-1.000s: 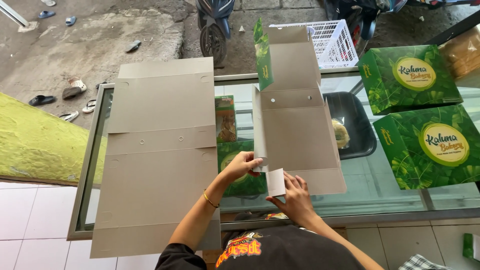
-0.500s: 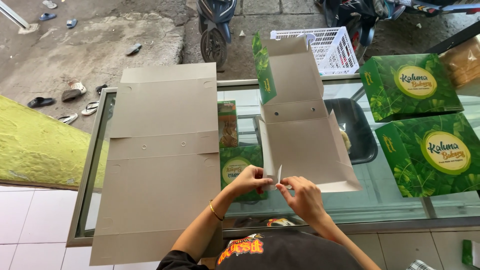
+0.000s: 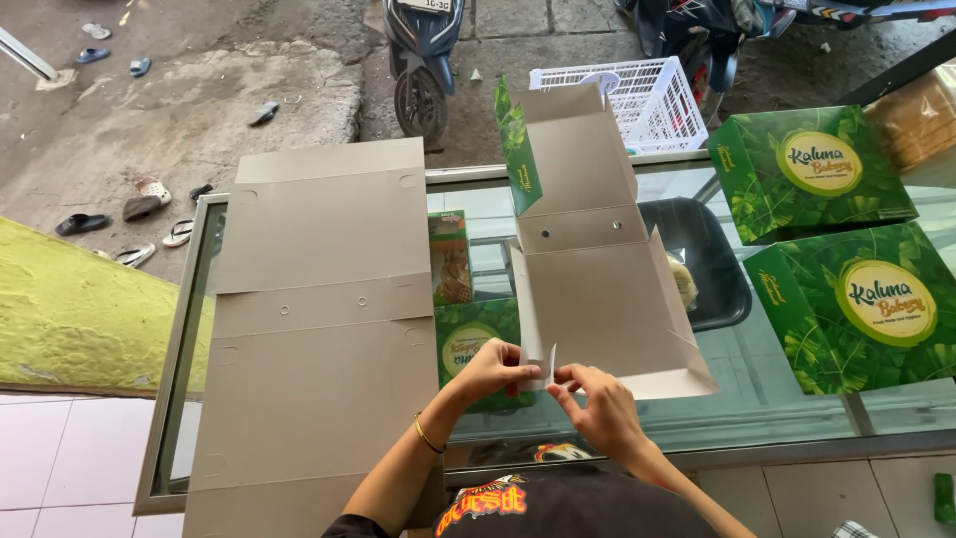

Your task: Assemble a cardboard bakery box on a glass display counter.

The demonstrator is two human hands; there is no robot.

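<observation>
Cardboard flap [image 3: 546, 367] between pinching hands [image 3: 546, 384]

flat cardboard sheets [image 3: 319, 329] | two green boxes [image 3: 856, 304] | white basket [image 3: 647, 100] | scooter [image 3: 423, 50]

A glass counter [image 3: 787, 418] bears flat cardboard [image 3: 319, 329], a half-folded box [image 3: 597, 289] and two green boxes [image 3: 812, 169].

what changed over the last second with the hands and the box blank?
Both hands closed in on the near corner of the half-folded box: left hand slid off its left edge, and with the right hand now pinches the small corner tab upright. The flat cardboard stack and finished green boxes stayed put.
</observation>
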